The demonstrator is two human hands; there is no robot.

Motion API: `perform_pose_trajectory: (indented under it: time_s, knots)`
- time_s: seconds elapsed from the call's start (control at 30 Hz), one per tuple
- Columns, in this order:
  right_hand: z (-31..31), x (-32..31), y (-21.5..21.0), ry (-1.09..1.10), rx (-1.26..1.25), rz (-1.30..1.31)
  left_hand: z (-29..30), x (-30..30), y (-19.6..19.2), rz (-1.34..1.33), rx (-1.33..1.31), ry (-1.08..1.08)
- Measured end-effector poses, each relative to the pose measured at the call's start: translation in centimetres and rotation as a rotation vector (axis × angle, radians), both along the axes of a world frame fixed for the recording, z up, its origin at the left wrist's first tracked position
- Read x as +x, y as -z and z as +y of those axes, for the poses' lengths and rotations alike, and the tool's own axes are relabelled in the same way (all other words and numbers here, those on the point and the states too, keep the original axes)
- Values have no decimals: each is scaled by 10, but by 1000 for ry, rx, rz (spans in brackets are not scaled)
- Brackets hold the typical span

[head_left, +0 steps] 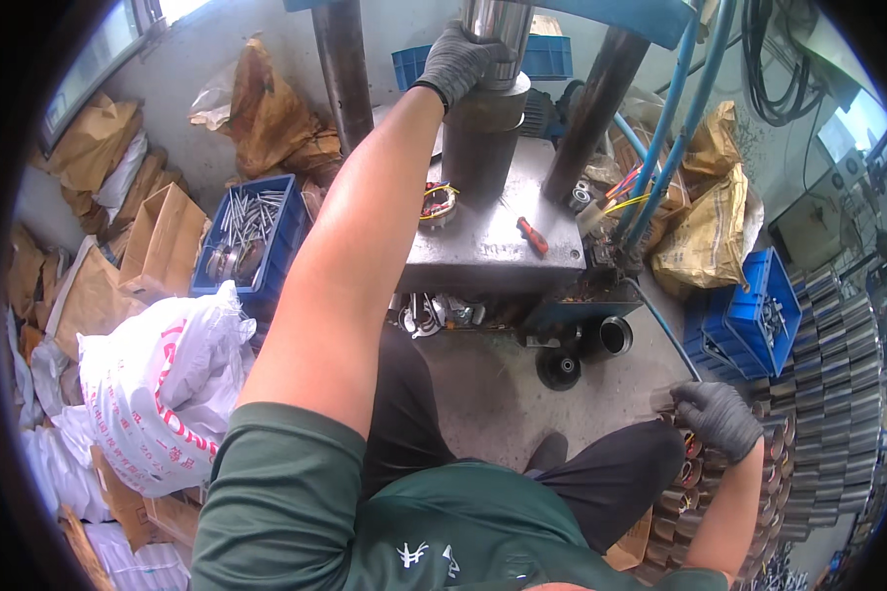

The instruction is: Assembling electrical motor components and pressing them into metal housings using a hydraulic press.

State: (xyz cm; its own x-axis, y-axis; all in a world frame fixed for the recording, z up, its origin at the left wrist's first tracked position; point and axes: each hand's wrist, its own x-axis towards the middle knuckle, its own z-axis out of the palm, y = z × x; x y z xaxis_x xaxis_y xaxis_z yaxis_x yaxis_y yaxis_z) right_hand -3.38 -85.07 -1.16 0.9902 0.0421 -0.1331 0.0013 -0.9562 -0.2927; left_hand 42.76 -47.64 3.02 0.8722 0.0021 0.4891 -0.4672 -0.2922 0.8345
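My left hand (458,64), in a grey glove, reaches up and forward and is closed against the side of a shiny metal cylinder (508,69). That cylinder stands upright on a wider, dark metal cylinder (481,143) on the press's steel table (522,202). Off to the right, my gloved right hand (716,419) is closed around the lower end of a long thin lever (665,330) running up toward the press. On the table lie a wound motor stator (438,204) with coloured wires, partly behind my left arm, and a red-handled screwdriver (533,235).
Dark press columns (341,74) and blue hoses (672,138) flank the table. A blue crate (256,231) of metal shafts stands left, another blue crate (764,310) right. Stacked metal tubes (828,394) line the right side. A round black part (559,367) sits on the floor.
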Motion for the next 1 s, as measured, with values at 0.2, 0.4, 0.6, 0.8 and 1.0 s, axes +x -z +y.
perform_pose_trajectory:
  time_s: [0.2, 0.4, 0.6, 0.8, 1.0]
  knots:
    - [-7, 4, 3, 118, 189, -50, 1, -3, 0, -13, -22, 7]
    - [-18, 27, -10, 121, 96, -426, -2, -3, -2, -57, -24, 15]
    - [-26, 137, -70, 54, -55, -1000, -18, 8, 14, -228, -210, 196]
    - [-28, 209, -101, 197, -159, -951, -10, 32, 19, -577, -126, 170]
    - [-60, 218, -110, 370, -78, -825, -31, -28, -13, -220, -20, -8]
